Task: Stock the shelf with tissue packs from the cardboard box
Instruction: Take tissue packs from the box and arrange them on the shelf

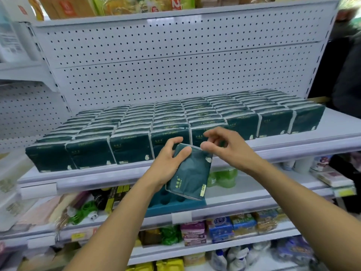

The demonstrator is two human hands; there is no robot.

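in the head view the left hand [170,159] is gripping a dark green tissue pack [190,173] by its upper left corner, holding it tilted just in front of the shelf [332,122] front edge. the right hand [224,145] is hovering beside the pack's top right corner, fingers loosely curled and holding nothing. rows of tissue packs [136,122] are filling the shelf from back to front edge.

Left hand [168,159] holding dark green tissue pack [189,173], right hand [224,145] loosely curled beside it, stocked shelf [332,122] behind
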